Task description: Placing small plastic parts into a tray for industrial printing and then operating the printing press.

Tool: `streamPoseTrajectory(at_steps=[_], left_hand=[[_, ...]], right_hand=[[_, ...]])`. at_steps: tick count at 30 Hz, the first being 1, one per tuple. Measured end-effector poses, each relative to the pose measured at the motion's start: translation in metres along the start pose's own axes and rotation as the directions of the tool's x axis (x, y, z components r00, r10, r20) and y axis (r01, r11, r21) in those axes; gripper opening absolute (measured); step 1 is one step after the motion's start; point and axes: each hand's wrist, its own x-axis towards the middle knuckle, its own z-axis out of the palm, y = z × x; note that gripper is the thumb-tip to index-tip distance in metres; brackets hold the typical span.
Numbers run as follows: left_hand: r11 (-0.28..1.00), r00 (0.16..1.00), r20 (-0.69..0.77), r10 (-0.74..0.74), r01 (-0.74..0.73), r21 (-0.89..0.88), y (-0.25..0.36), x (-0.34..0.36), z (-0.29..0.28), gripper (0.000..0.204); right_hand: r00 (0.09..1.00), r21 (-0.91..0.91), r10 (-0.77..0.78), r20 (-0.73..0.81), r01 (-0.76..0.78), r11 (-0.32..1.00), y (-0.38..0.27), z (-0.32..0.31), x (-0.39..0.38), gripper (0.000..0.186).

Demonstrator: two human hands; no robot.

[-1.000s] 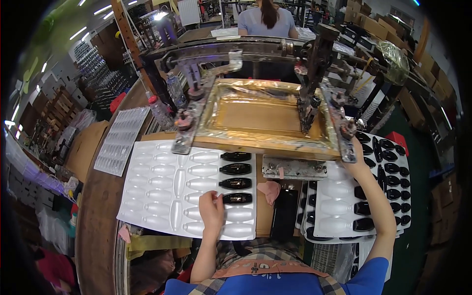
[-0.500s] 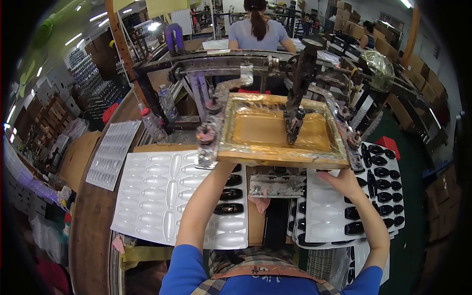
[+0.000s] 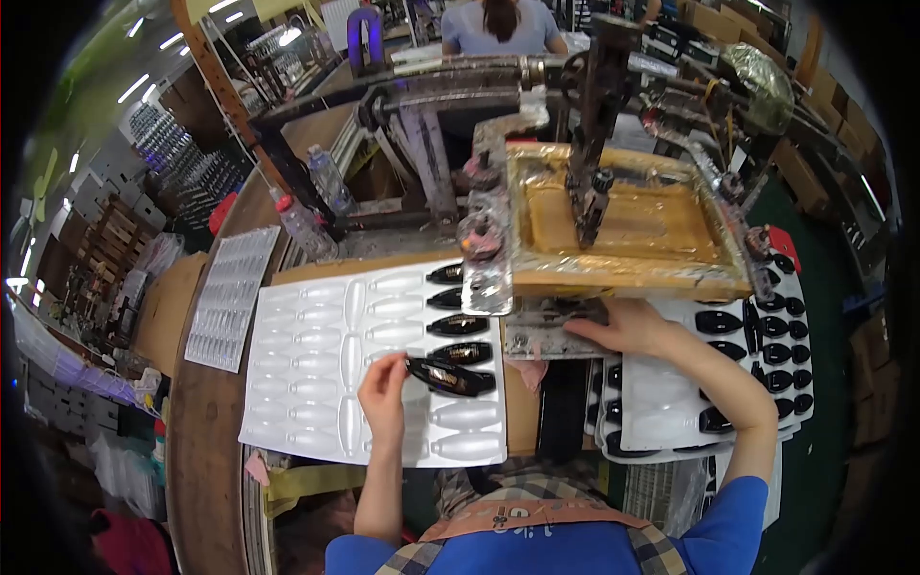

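Observation:
My left hand pinches a black, bottle-shaped piece with gold print, slightly raised and tilted over a white moulded tray. More printed black pieces lie in that tray's right column. My right hand is at a scuffed metal fixture beneath the wooden screen frame; its fingers are curled, with what they grip hidden. The frame, coated amber inside, hangs from the printing machine's arm.
Stacked trays of black pieces lie at right, a clear moulded sheet on the left bench. Plastic bottles stand behind it. A pink cloth lies below the fixture. A co-worker's back faces me beyond the machine.
The screen frame has swung rightward. My left hand has returned to the tray and lifted a black piece. My right hand has left the frame's side for the fixture.

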Motion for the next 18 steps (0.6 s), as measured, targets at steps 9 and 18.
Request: streamPoseTrajectory(at_steps=[9,18], left_hand=[[0.988,0.985,-0.076,-0.155,0.156,0.001,-0.051,-0.083,-0.002,0.014],[0.823,0.993,-0.006,0.118,-0.095,0.560,-0.039,-0.081,-0.015,0.017]], right_hand=[[0.842,0.006,-0.070,-0.535,0.087,0.996,0.057,-0.016,-0.059,0.037],[0.880,-0.101,0.001,-0.476,-0.056,0.993,0.085,-0.043,-0.059,0.033]])
